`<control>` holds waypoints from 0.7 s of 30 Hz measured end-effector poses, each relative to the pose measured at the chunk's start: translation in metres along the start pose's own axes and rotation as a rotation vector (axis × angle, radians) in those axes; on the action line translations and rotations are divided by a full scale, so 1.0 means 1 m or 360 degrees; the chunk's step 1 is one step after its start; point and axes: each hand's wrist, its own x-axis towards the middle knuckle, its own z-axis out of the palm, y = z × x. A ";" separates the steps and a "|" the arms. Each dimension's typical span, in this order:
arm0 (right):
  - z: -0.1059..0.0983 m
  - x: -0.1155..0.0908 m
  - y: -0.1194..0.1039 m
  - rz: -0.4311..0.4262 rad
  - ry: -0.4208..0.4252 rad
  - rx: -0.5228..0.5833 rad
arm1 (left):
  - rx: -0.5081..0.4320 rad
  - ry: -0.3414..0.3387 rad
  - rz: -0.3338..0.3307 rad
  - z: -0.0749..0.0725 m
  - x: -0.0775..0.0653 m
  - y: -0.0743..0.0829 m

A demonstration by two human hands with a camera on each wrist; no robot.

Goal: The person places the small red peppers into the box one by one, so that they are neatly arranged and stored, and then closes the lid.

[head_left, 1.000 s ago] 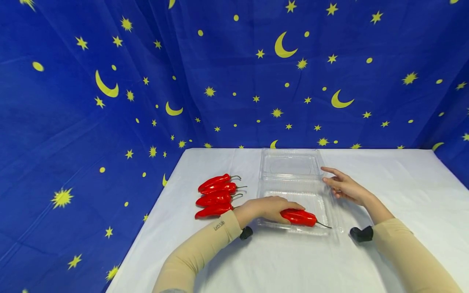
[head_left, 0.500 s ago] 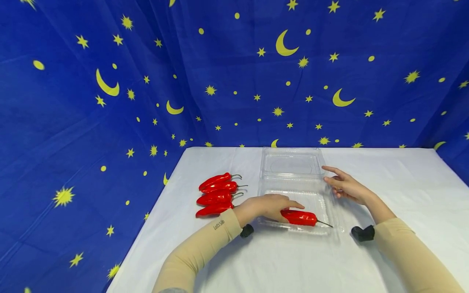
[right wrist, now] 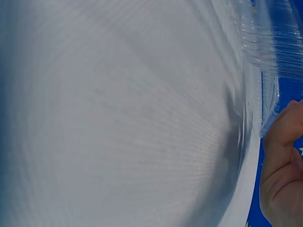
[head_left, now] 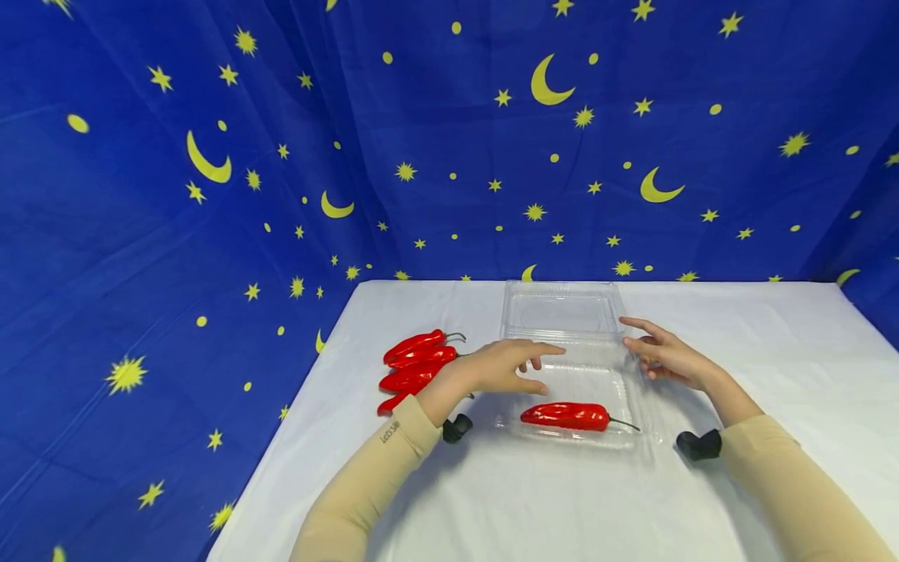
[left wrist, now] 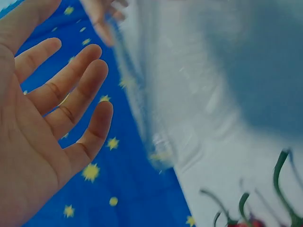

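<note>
One red chili pepper [head_left: 565,416] lies in the near half of an unfolded clear plastic clamshell container [head_left: 597,380], its stem pointing right. Above that half hovers my left hand [head_left: 502,367], holding nothing; the left wrist view shows its fingers [left wrist: 78,97] spread and loosely bent. My right hand [head_left: 667,361] is at the container's right edge near the hinge, index finger extended; the right wrist view shows it beside the clear plastic [right wrist: 272,52]. Several more red chili peppers [head_left: 414,378] lie in a stack of rows left of the container, partly hidden by my left wrist.
A white cloth [head_left: 562,507] covers the table. Blue curtain [head_left: 449,156] with yellow stars and moons stands behind and along the left side. Black wrist-worn pieces [head_left: 698,445] hang below both wrists.
My left hand has let go of the chili pepper in the container and has lifted away, up and to the left. The right hand stays at the container's edge.
</note>
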 end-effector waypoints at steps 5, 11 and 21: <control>0.000 0.001 -0.002 0.0021 0.0009 -0.0018 | 0.0025 0.0145 -0.0016 -0.020 -0.018 -0.003; 0.001 0.000 -0.004 0.0016 0.0009 -0.0028 | 0.0043 0.0264 -0.0070 -0.044 -0.036 -0.007; 0.001 -0.001 -0.005 0.0019 -0.0001 -0.0021 | 0.0030 0.0463 -0.0193 -0.073 -0.060 -0.009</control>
